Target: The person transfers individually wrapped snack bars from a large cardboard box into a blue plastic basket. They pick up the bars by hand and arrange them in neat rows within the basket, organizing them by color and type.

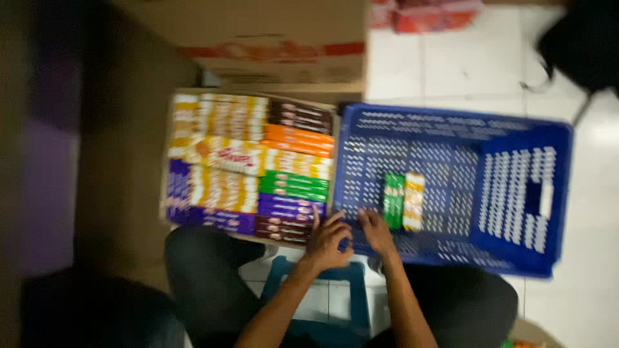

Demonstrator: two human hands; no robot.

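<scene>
Blue basket, perforated plastic, holds 2 packs, green and orange.

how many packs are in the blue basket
2: a green pack and a yellow-orange pack lie side by side on the floor of the blue basket, just beyond the right hand. Blur could hide others.

A single head-worn camera looks almost straight down from above the seated person's lap, close enough that the blue plastic crate fills the centre-right of the frame. Left of the crate lies an open carton of coloured packs; beyond the crate, toward the top edge, stands a closed cardboard box. The picture is motion-blurred. No second view exists to overlap.
</scene>
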